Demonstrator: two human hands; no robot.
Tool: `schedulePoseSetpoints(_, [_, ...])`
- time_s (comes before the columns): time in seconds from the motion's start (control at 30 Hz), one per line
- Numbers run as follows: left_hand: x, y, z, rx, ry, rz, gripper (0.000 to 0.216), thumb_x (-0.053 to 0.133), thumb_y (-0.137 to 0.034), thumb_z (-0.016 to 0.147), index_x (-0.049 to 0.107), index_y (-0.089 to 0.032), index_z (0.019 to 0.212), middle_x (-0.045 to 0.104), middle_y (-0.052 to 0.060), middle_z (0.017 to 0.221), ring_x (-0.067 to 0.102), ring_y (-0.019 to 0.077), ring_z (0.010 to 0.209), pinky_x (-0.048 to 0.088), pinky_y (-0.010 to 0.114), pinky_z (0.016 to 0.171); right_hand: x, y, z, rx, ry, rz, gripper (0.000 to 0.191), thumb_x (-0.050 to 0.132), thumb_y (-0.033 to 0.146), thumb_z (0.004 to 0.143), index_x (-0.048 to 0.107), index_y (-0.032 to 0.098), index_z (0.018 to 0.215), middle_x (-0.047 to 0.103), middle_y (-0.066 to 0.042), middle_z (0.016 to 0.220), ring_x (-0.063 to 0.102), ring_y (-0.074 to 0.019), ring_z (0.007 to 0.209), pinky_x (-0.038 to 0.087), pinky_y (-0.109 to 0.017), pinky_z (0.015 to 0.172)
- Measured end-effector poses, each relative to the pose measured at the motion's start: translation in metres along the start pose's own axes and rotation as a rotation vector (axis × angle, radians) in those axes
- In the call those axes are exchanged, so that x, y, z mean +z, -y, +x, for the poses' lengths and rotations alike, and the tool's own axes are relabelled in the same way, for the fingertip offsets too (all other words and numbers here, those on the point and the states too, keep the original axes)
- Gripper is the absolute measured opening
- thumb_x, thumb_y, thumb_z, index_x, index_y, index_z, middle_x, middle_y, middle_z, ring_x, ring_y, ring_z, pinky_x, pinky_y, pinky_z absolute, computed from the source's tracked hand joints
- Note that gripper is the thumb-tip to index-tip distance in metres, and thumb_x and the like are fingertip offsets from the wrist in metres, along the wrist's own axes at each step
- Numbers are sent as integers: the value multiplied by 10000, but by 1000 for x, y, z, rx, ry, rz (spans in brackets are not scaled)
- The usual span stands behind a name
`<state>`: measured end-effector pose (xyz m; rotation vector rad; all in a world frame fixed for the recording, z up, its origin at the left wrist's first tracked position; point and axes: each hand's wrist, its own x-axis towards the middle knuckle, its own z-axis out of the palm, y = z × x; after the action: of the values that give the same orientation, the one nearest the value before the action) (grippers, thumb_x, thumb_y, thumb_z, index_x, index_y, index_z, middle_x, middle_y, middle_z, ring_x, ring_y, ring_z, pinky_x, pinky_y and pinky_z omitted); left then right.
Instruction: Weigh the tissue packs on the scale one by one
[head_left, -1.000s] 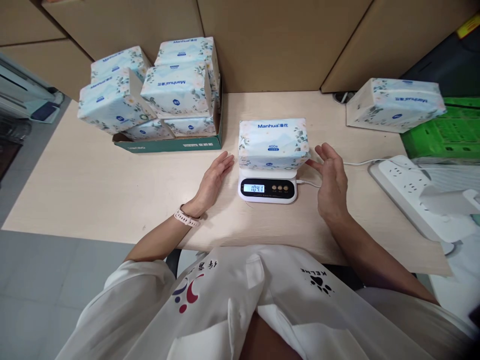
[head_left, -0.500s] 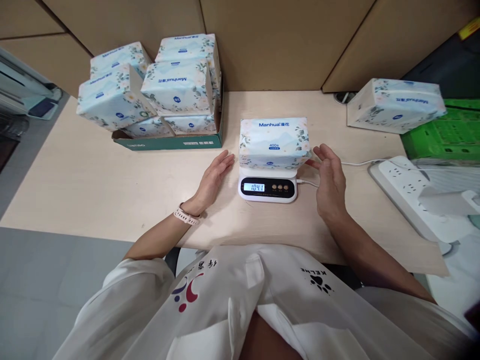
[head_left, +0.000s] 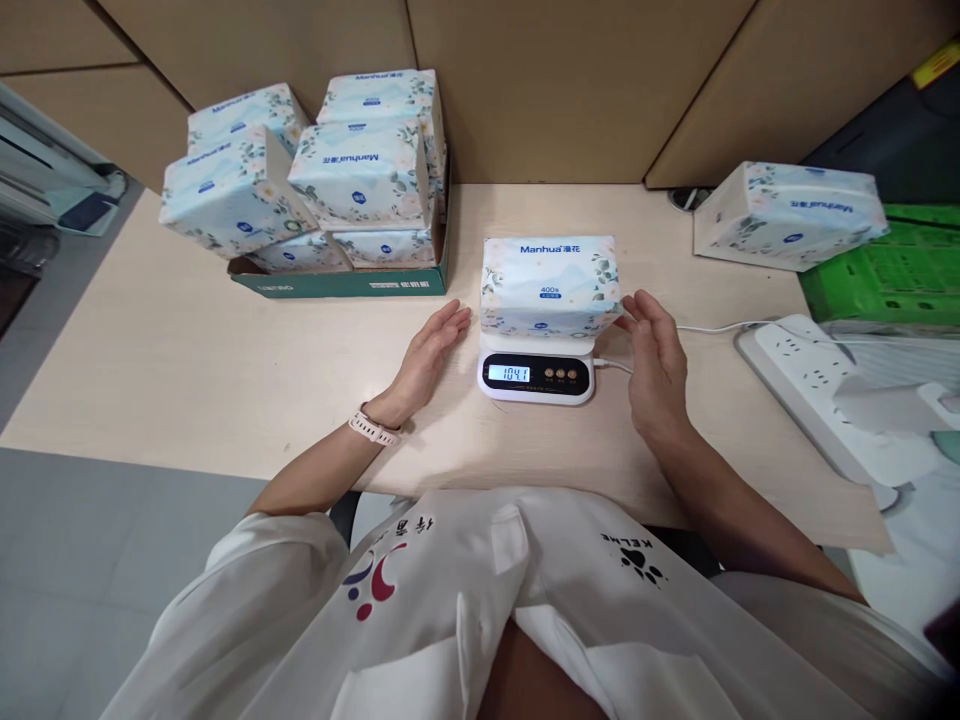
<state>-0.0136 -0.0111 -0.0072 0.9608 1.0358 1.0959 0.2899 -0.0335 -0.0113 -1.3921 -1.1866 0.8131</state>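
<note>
A pack of tissues (head_left: 549, 285) with a floral print lies on a white digital scale (head_left: 536, 377), whose lit display reads about 104.1. To its left, my left hand (head_left: 429, 352) rests on the table with fingers stretched out, apart from the pack. On the other side, my right hand (head_left: 657, 360) stands on its edge, open, its fingertips close to the pack's right end; whether they touch it I cannot tell. Neither hand holds anything.
Several tissue packs (head_left: 360, 175) are stacked in a green carton (head_left: 337, 283) at the back left. Another tissue pack (head_left: 791, 215) sits back right by a green crate (head_left: 885, 270). A white power strip (head_left: 821, 385) and a cable (head_left: 712, 328) lie on the right.
My right hand has shifted very slightly left, toward the pack. The pack stays on the scale and the reading looks the same; the view has moved a little.
</note>
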Motion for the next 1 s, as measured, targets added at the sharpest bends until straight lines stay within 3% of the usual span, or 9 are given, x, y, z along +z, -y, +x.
schedulePoseSetpoints(0.1, [1,-3,-2,-2,47,39,715,703,-526,940,567,-254,1587,553,70,1703,401,347,1674,226,532,1449,1,3,-1,3,10,4,687,535,767,1013,612,310,1521,631,-98,1621,607,-326,1521,379,-676,1363])
schedulePoseSetpoints(0.23, [3,-7,-5,22,162,94,791,623,-674,981,487,-293,1661,335,6,1829,218,313,1747,135,485,1466,1,9,-1,9,28,27,748,537,793,997,612,284,1540,619,-115,1637,557,-326,1572,349,-636,1393])
schedulePoseSetpoints(0.37, [9,-9,2,58,183,154,890,586,-761,972,403,-307,1716,177,-25,1873,63,318,1772,47,484,1465,2,15,-2,27,60,10,847,488,829,994,561,245,1602,568,-134,1684,511,-327,1610,311,-607,1410])
schedulePoseSetpoints(0.5, [25,-12,12,159,277,156,961,613,-782,954,346,-309,1746,208,-26,1868,78,332,1770,73,469,1467,9,17,0,37,97,-68,900,471,911,937,587,296,1584,550,-83,1707,416,-347,1667,218,-634,1425])
schedulePoseSetpoints(0.6, [38,-22,13,216,316,145,938,629,-737,972,323,-320,1754,263,-16,1854,166,331,1758,133,478,1462,16,25,0,-11,160,-124,850,450,935,923,626,366,1528,623,-38,1643,466,-363,1625,164,-693,1413])
schedulePoseSetpoints(0.67, [42,-35,12,284,290,182,895,639,-697,989,333,-336,1749,249,-23,1860,178,323,1756,143,475,1460,18,36,2,-80,201,-126,779,448,882,967,614,377,1536,647,-38,1614,517,-362,1579,223,-695,1394])
schedulePoseSetpoints(0.77, [42,-66,12,529,226,251,864,636,-694,1000,343,-363,1743,216,-50,1869,145,299,1764,150,431,1457,26,61,10,-240,248,-90,719,465,791,1020,572,357,1584,606,-55,1653,496,-353,1595,329,-638,1368])
schedulePoseSetpoints(0.87, [38,-104,15,836,131,343,823,593,-711,1019,322,-418,1738,224,-93,1865,159,286,1762,207,406,1447,46,89,28,-404,263,-23,764,476,782,1020,478,357,1655,502,-51,1738,412,-339,1658,283,-612,1401])
schedulePoseSetpoints(1.0, [28,-140,28,1121,-181,400,820,573,-705,1037,246,-444,1743,194,-106,1868,193,257,1756,235,367,1441,100,122,62,-624,294,33,907,434,827,1004,275,334,1748,375,-57,1812,331,-303,1704,247,-562,1428])
